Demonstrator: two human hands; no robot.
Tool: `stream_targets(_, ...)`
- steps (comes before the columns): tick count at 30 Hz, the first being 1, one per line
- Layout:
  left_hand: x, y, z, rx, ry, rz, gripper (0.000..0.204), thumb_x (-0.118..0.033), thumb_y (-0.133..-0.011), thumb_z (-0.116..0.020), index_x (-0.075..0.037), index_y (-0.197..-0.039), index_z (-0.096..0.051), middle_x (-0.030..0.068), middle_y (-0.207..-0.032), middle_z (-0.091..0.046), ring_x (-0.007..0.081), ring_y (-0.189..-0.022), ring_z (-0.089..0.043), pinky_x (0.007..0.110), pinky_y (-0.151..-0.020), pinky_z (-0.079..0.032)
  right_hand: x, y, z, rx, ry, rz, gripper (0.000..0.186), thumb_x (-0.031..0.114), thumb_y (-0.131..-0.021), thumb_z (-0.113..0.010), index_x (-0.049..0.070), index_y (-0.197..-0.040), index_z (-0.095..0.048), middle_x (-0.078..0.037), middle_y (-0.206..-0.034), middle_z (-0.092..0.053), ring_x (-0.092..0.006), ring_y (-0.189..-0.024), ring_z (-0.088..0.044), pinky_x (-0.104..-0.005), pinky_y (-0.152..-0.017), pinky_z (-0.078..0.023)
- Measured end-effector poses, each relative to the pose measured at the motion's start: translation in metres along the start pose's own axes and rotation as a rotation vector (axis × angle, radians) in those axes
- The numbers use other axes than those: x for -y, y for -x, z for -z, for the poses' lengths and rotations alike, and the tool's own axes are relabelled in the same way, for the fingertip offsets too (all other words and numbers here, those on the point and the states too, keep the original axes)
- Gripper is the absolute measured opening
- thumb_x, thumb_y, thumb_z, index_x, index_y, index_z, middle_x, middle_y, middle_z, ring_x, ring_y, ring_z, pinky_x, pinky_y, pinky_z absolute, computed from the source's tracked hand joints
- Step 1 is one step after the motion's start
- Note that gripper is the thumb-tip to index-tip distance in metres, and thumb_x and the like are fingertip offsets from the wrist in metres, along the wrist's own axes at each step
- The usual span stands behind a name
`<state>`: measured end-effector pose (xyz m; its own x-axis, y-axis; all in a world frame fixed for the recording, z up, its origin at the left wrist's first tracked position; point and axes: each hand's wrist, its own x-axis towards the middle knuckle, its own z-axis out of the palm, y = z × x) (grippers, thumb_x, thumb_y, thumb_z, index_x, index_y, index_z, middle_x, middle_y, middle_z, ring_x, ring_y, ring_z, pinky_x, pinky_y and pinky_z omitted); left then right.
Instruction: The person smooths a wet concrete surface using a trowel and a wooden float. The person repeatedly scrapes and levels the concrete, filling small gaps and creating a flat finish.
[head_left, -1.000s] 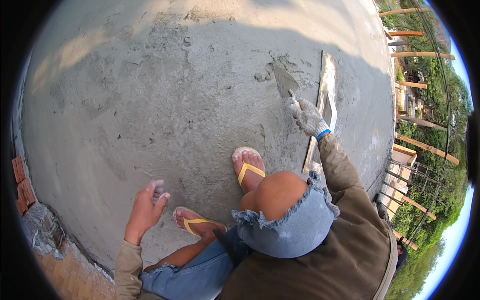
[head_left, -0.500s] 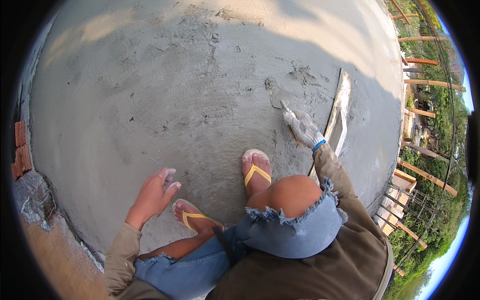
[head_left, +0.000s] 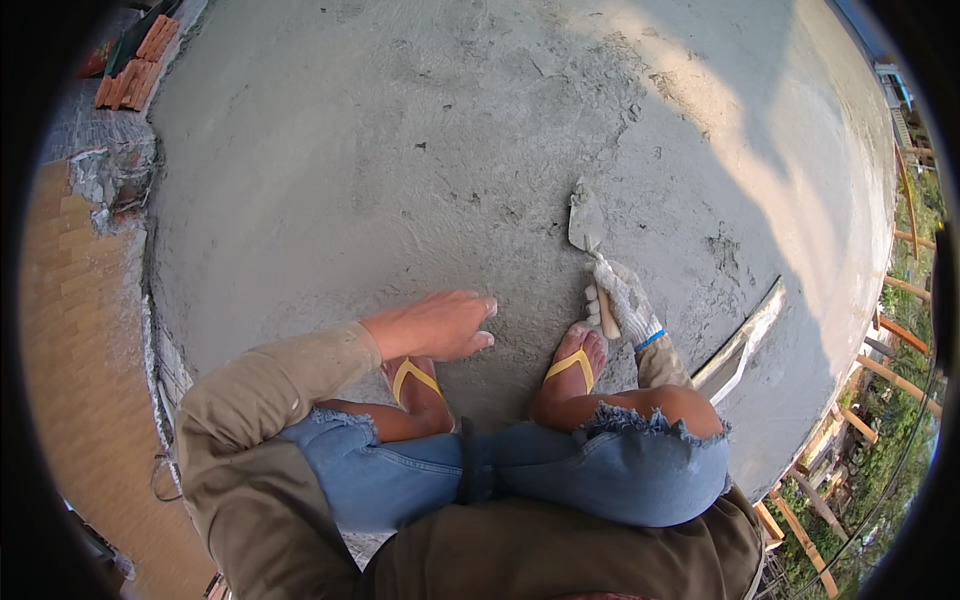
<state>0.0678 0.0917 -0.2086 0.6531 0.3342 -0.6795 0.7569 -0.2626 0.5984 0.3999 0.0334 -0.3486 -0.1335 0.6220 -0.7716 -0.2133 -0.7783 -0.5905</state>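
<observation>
My right hand, in a whitish knit glove with a blue cuff edge, grips the wooden handle of a trowel. The pointed metal blade reaches away from me over grey wet concrete; a little mortar clings to it. Whether the blade touches the surface I cannot tell. Bare and dusty, my left hand hovers above my left foot, thumb and forefinger apart, nothing between them. Both feet, in yellow-strapped flip-flops, stand on the concrete.
To the right lies a long, mortar-smeared straightedge. Red bricks are stacked at the far left, beside a broken slab edge and tan paving. Wooden posts stick out along the right edge, with greenery beyond.
The view has swung left, so more paving shows. My left hand has moved right and forward. The trowel, still in my right hand, has come in closer before my right foot.
</observation>
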Motion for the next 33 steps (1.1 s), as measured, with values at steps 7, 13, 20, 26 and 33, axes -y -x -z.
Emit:
stream_targets(7, -0.054, 0.006, 0.018, -0.22, 0.105, -0.164, 0.034, -0.019, -0.09, -0.069, 0.009, -0.108, -0.062, 0.0269, -0.098, -0.071, 0.0455, -0.093, -0.071, 0.054, -0.079, -0.056, 0.063, -0.054, -0.089, 0.109, 0.271, 0.436, 0.046, 0.046, -0.102, -0.064, 0.003, -0.119, -0.063, -0.006, -0.088, -0.065, -0.0152, -0.062, -0.06, -0.0312, -0.057, -0.054)
stream_targets(13, -0.114, 0.009, 0.044, -0.673, 0.172, -0.378, 0.03, -0.02, -0.086, -0.072, 0.008, -0.092, -0.064, 0.0248, -0.084, -0.07, 0.044, -0.086, -0.072, 0.051, -0.076, -0.057, 0.099, -0.076, -0.161, 0.172, 0.558, 0.584, 0.034, 0.034, -0.104, -0.065, 0.006, -0.123, -0.064, -0.003, -0.091, -0.066, -0.0128, -0.08, -0.063, -0.0289, -0.072, -0.054)
stream_targets(20, -0.102, 0.035, 0.044, -0.7, 0.23, -0.301, 0.028, -0.018, -0.084, -0.065, 0.008, -0.093, -0.067, 0.0278, -0.094, -0.069, 0.0437, -0.094, -0.07, 0.054, -0.085, -0.054, 0.098, 0.001, -0.287, 0.302, 1.032, 1.136, 0.03, 0.031, -0.105, -0.063, 0.006, -0.122, -0.064, -0.003, -0.096, -0.066, -0.0127, -0.086, -0.063, -0.0306, -0.076, -0.054)
stream_targets(26, -0.062, 0.01, 0.059, -0.954, 0.301, -0.172, 0.039, -0.014, -0.09, -0.065, 0.003, -0.123, -0.053, 0.0237, -0.126, -0.051, 0.0388, -0.125, -0.05, 0.054, -0.102, -0.041, 0.114, -0.08, -0.176, 0.318, 0.404, 0.896, 0.032, 0.031, -0.108, -0.057, 0.004, -0.125, -0.062, -0.004, -0.102, -0.066, -0.0152, -0.09, -0.063, -0.0331, -0.08, -0.054)
stream_targets(33, -0.001, -0.039, -0.005, -0.442, 0.7, 0.21, 0.099, -0.034, -0.086, -0.078, 0.014, -0.153, -0.023, 0.0314, -0.138, -0.053, 0.0385, -0.124, -0.061, 0.047, -0.112, -0.045, 0.068, -0.018, -0.137, 0.029, 0.142, 0.661, 0.056, 0.043, -0.11, -0.05, 0.001, -0.146, -0.045, -0.014, -0.124, -0.07, -0.0218, -0.109, -0.065, -0.0364, -0.096, -0.052)
